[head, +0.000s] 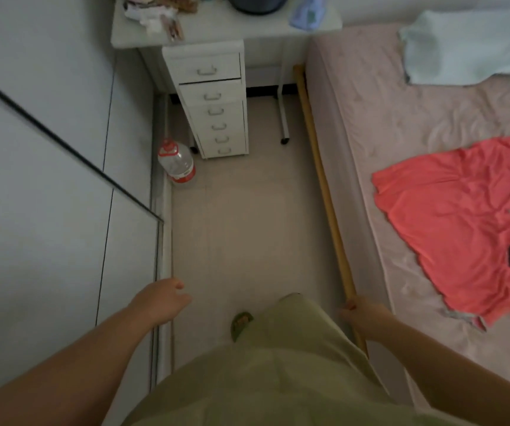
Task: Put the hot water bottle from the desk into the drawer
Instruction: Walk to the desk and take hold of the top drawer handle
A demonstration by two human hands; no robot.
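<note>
A white desk [247,29] stands at the far end of the aisle. On its right end lies a pale blue soft item [307,13], which may be the hot water bottle; it is blurred. Under the desk stands a white drawer unit [213,99] with several handled drawers, and a dark gap shows below the top drawer. My left hand [163,302] hangs low at the left, empty, with its fingers loosely apart. My right hand [361,315] hangs by the bed's wooden rail [324,186], fingers curled in, with nothing seen in it. Both hands are far from the desk.
A grey wardrobe [47,179] lines the left side and a bed [401,133] with a red garment [462,216] lines the right. A large water jug [176,162] stands on the floor by the drawer unit. Clutter [155,13] and a dark round object [258,3] sit on the desk.
</note>
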